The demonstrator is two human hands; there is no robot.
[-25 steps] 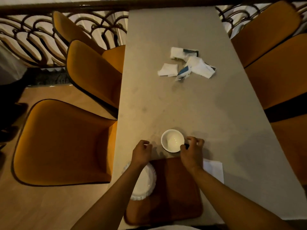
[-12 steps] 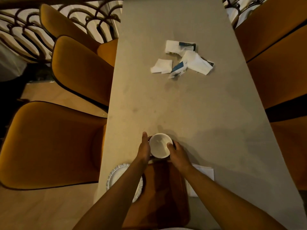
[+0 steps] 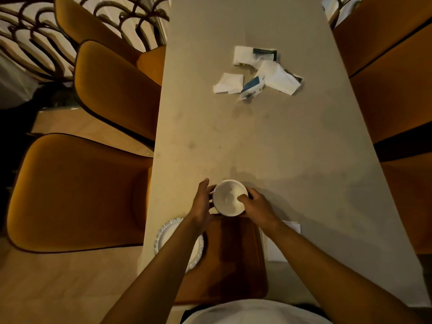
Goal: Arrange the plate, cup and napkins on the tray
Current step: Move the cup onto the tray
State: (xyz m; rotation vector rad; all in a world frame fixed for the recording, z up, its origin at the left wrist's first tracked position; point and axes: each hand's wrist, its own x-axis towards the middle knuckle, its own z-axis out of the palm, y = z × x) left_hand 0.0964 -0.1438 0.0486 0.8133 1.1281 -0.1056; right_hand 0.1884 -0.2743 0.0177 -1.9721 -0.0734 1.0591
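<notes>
- Head view looks straight down your forearms at a long pale table, with mustard-yellow chairs lined along both sides.
- Your left hand lies flat-fingered against the left wall of the white cup, fingers stretched out and pointing away from you.
- Your right hand clasps the cup's right side, with the thumb hooked over the rim and dipping into the bowl of it.
- So both hands close on the cup from opposite sides; it sits just past the far edge of the brown tray, and you cannot tell from this angle whether it rests on the table or is lifted clear of it.
- The tray lies directly in front of your body, its bare middle showing between your two arms.
- A white plate with a scalloped, patterned rim sits at the tray's left side, overlapping its edge; your left forearm covers much of it.
- A folded white napkin lies on the table just beside the tray's right edge, partly hidden under your right forearm.
- Well apart, farther up the table, a loose scatter of white napkins and torn blue-and-white packets lies in a small heap.
- A curled metal railing runs behind the left-hand chairs.
</notes>
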